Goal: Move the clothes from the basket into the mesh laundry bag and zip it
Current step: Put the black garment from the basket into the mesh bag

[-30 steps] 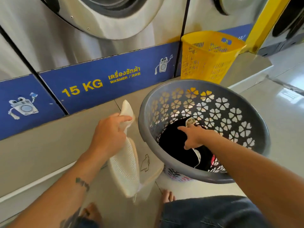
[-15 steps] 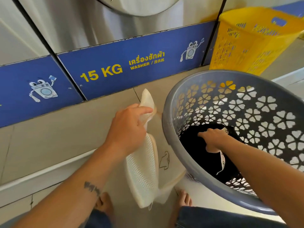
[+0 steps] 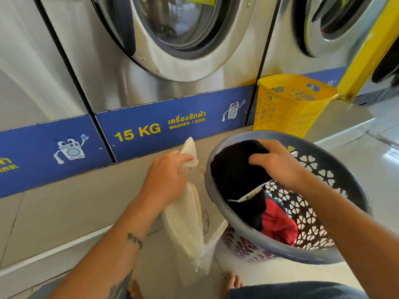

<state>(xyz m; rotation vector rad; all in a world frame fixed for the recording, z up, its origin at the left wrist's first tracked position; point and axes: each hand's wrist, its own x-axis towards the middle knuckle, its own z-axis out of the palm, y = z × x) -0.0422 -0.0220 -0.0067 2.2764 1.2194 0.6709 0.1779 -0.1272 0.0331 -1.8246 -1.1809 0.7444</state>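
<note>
The right hand (image 3: pixel 278 164) has its grip clamped on a black garment (image 3: pixel 235 178), which is raised to the near-left rim of the grey basket (image 3: pixel 345 182) and hangs back inside. A red garment (image 3: pixel 278 227) lies lower in the basket. The left hand (image 3: pixel 166 178) has its grip closed on the upper edge of the cream mesh laundry bag (image 3: pixel 185 223), which hangs just left of the basket above the floor. A yellow basket (image 3: pixel 289 104) stands behind, against the washers (image 3: pixel 172 50).
</note>
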